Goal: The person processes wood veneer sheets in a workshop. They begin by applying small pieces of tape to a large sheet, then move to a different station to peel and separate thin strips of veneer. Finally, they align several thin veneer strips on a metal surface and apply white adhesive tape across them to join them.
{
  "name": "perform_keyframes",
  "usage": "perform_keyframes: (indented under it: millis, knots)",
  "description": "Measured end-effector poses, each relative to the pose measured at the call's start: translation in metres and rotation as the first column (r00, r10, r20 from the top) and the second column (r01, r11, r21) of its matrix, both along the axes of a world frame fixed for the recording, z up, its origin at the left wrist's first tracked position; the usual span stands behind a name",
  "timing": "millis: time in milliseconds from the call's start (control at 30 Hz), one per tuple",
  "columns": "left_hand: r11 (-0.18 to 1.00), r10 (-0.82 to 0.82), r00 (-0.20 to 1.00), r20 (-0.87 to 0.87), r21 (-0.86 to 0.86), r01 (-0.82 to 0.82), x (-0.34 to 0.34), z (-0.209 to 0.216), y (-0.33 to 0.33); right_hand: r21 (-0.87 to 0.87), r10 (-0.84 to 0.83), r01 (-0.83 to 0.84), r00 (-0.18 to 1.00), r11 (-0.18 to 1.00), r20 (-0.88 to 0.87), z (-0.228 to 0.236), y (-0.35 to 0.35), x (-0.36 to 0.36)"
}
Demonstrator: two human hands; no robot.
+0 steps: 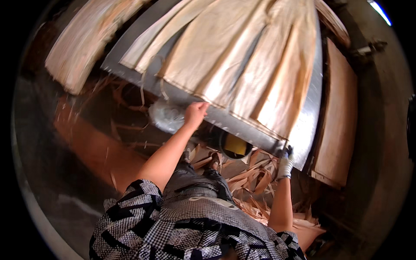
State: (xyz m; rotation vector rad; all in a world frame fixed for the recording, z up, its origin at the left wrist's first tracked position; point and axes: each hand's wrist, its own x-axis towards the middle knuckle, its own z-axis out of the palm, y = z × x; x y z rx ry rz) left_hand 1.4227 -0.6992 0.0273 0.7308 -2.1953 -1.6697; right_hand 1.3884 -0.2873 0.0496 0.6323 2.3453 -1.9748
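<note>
Wide, thin sheets of pale wood veneer (221,56) lie wavy and overlapping on a grey metal table (255,125), with dark gaps between their strips. My bare left hand (196,113) is closed at the near edge of the veneer, its fingertips pinching the rim left of the middle. At the near right corner, my right hand (285,162), in a white striped glove with dark fingers, closes on the same near edge. The glove partly hides its fingertips. Two thin, loose slivers (164,89) hang from the veneer's left part over the table edge.
A stack of veneer (82,47) stands at the far left, another (336,117) to the right of the table. Below the table edge are a clear plastic bag (167,116) and a dark round container with something yellow (235,144) inside. Veneer scraps (255,177) litter the floor around my feet.
</note>
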Motion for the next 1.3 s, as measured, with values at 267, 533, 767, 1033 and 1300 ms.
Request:
perform_keyframes:
  millis: [267,533,767,1033,1300]
  knots:
    - [0.905,0.136,0.860,0.491,-0.414,0.093,0.131,-0.062,-0.054,0.446,0.021,-0.011,1.000,0.895,-0.018,0.021,-0.007,0.101]
    - [0.842,-0.201,0.891,0.407,0.536,-0.054,0.114,-0.073,-0.068,0.406,0.744,-0.835,0.529,0.371,0.408,0.023,-0.108,0.146]
    - [0.415,-0.895,0.441,0.075,0.502,0.758,0.169,0.045,0.045,-0.467,0.827,-0.683,0.484,0.561,0.286,0.037,-0.203,0.100]
    - [0.621,-0.757,0.522,0.393,0.184,0.762,0.154,0.057,0.022,-0.400,0.740,-0.623,0.553,0.672,0.383,0.119,-0.210,0.066]
    - [0.245,-0.310,0.938,-0.153,0.941,0.234,0.106,0.069,0.065,-0.029,0.773,-0.774,0.628,0.632,0.095,0.055,-0.187,0.112]
